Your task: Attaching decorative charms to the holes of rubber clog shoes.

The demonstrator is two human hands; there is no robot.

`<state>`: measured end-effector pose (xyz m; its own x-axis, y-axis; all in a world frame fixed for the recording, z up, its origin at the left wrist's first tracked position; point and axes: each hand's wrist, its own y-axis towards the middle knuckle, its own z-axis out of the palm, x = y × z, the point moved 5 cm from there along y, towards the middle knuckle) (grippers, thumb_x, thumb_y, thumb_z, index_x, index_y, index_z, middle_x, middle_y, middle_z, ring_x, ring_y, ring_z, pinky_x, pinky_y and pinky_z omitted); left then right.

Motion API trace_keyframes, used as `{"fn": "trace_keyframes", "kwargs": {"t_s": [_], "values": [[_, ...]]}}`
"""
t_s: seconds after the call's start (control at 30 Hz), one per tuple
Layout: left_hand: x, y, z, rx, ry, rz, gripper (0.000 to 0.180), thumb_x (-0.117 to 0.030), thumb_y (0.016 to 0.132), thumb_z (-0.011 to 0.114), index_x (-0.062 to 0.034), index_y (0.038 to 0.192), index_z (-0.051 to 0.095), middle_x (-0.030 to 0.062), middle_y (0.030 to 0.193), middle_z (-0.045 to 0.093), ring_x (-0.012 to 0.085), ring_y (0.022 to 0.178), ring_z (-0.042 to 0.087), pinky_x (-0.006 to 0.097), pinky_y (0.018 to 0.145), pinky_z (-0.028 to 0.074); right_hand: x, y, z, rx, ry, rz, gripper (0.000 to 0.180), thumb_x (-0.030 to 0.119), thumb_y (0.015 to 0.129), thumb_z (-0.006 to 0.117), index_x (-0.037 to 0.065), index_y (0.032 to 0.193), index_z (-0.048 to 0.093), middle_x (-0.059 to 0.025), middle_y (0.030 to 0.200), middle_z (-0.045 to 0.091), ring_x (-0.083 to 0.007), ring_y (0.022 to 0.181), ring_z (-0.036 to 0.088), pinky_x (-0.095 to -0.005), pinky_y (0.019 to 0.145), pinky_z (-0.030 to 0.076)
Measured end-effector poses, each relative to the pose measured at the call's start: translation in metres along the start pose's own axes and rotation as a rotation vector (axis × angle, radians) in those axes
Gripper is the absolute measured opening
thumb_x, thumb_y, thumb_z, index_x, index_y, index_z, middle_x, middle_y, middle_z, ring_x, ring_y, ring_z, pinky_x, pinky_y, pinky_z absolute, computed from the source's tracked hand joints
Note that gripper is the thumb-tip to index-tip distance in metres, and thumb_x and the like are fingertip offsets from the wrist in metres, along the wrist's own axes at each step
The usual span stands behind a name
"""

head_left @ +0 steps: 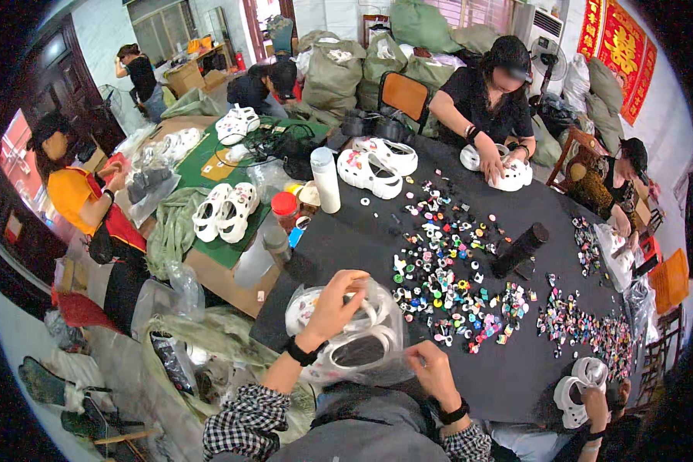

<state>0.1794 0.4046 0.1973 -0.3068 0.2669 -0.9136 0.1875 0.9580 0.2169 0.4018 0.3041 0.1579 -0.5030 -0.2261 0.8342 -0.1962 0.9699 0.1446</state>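
Observation:
A pair of white clogs with coloured charms lies at the near edge of the black table, inside a clear plastic bag. My left hand is over the left part of the clogs, its fingers bent inward; what they hold, if anything, is hidden. At the bag's right side, my right hand pinches the plastic between thumb and fingers. A dark band circles each wrist.
Loose colourful shoe charms cover much of the black table, around a black cylinder. A white bottle and finished-looking clogs stand farther back. Co-workers handle clogs across and at right. A sack sits at left.

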Motion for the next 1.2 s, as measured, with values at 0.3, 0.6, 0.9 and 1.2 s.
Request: {"fn": "trace_keyframes", "kwargs": {"t_s": [0.3, 0.6, 0.9, 1.2], "values": [[0.091, -0.112, -0.058, -0.389, 0.079, -0.266, 0.031, -0.006, 0.087, 0.058, -0.0029, 0.118, 0.057, 0.0107, 0.115, 0.056, 0.0233, 0.109, 0.054, 0.035, 0.093, 0.043, -0.015, -0.009, -0.034, -0.011, 0.052, 0.243, 0.01, 0.007, 0.079, 0.069, -0.001, 0.084, 0.065, -0.0124, 0.076, 0.063, -0.0212, 0.07, 0.063, -0.0308, 0.064, 0.048], [0.123, -0.179, -0.035, -0.35, -0.06, -0.562, 0.042, -0.012, 0.091, 0.055, 0.0015, 0.129, 0.046, 0.016, 0.125, 0.051, 0.0255, 0.115, 0.051, 0.035, 0.095, 0.042, 0.018, -0.003, -0.024, 0.43, 0.366, 0.129, 0.012, 0.008, 0.086, 0.063, 0.002, 0.096, 0.067, -0.0088, 0.094, 0.067, -0.0195, 0.089, 0.064, -0.0293, 0.081, 0.049], [0.131, -0.183, -0.029, -0.411, -0.212, -0.667, 0.055, -0.024, 0.095, 0.052, 0.0058, 0.138, 0.035, 0.0195, 0.139, 0.043, 0.0272, 0.127, 0.044, 0.033, 0.103, 0.035, -0.027, 0.024, 0.015, 0.402, 0.252, 0.135, 0.033, 0.011, 0.089, 0.057, 0.006, 0.121, 0.057, -0.0169, 0.115, 0.059, -0.0291, 0.108, 0.057, -0.0367, 0.092, 0.046], [0.135, -0.187, -0.027, -0.417, -0.222, -0.691, 0.056, -0.037, 0.096, 0.05, -0.0007, 0.138, 0.039, 0.0126, 0.135, 0.047, 0.0204, 0.123, 0.043, 0.033, 0.104, 0.033, -0.024, 0.055, 0.06, 0.444, -0.42, -0.065, 0.057, 0.016, 0.077, 0.07, 0.01, 0.13, 0.047, -0.0224, 0.127, 0.047, -0.0416, 0.116, 0.046, -0.0449, 0.096, 0.042]]}}
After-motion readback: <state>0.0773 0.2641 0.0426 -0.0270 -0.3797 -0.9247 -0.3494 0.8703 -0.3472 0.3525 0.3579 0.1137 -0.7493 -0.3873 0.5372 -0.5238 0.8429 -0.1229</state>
